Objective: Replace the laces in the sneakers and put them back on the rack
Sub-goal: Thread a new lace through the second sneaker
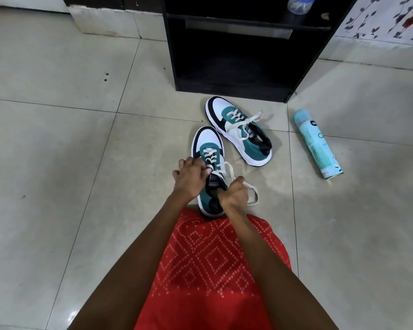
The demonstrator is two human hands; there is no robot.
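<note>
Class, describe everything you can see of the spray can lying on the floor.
The spray can is a pale-teal cylinder, seemingly metal, with a rounded cap and faint printing. It lies on its side on the tiled floor, right of the far sneaker, cap end towards the black rack. Only the floor touches it.

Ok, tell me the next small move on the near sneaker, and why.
Probably draw the lace taut with the right hand. The left hand pinches the lace at the upper eyelets of the near sneaker, the right hand grips its loose run, and slack loops on the floor beside it.
</note>
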